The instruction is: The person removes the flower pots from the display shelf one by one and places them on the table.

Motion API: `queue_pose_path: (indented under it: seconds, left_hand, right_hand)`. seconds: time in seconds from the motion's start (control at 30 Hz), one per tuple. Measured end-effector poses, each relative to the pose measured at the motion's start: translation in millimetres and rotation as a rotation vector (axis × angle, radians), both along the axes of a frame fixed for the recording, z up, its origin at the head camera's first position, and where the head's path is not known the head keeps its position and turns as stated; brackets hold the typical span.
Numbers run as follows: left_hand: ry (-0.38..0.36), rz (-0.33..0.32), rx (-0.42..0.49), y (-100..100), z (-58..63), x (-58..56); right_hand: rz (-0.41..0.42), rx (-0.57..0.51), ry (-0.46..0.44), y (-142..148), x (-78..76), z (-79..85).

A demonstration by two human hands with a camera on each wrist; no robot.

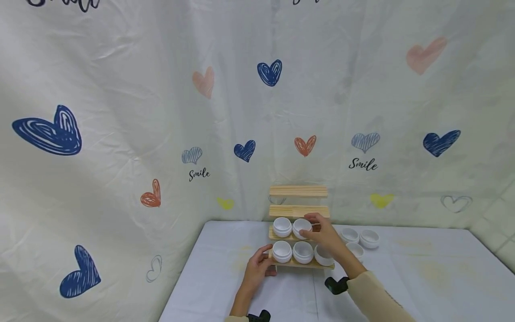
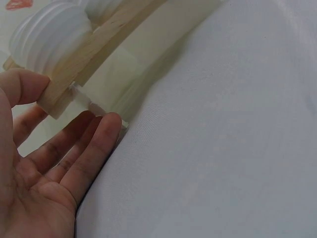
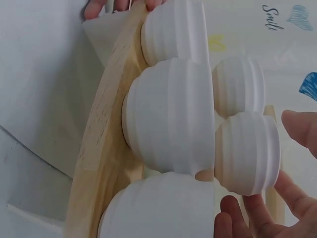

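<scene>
A stepped wooden rack [image 1: 299,211] stands at the back of the table. Three white ribbed pots [image 1: 303,252] sit on its lowest board [image 2: 62,91]. On the board above are two more; the right one [image 3: 247,153] is beside my right hand [image 1: 324,233]. In the right wrist view that hand's fingers [image 3: 292,193] curve by the pot's side, while the thumb stands apart above its rim. My left hand [image 1: 257,267] grips the left end of the lowest board, thumb on top and index finger beneath, with the other fingers near a clear support [image 2: 94,106].
Right of the rack, three more white pots [image 1: 369,239] stand on the white-covered table [image 1: 422,277], one partly behind the right forearm. A white curtain [image 1: 161,112] printed with hearts hangs behind. The rack's two upper boards hold no pots.
</scene>
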State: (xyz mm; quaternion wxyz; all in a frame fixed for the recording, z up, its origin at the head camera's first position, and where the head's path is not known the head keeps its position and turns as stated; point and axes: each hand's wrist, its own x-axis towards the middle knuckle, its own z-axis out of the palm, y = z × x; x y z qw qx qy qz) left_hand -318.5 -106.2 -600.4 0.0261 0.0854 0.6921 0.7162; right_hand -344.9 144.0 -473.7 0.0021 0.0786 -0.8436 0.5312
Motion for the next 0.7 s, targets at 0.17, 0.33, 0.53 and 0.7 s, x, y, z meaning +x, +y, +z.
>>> queue_pose_path:
  seconds: [0.17,0.33,0.53,0.7]
  left_hand:
    - [-0.001,0.004,0.008,-0.7,1.2,1.2]
    - [-0.006,0.004,0.008,-1.1,0.1,0.8]
    - [0.0,0.007,0.0,-0.9,-3.9,-0.1]
    - [-0.013,0.012,-0.001,0.2,-2.4,-0.8]
  right_hand:
    - [-0.03,0.016,-0.025,-3.0,-1.8,-2.5]
    - [-0.043,0.026,-0.053,-4.1,-0.5,-3.5]
    - [-0.047,0.035,-0.051,-3.2,-1.0,-5.3]
    - [-0.041,0.029,-0.055,-2.4,0.4,-4.1]
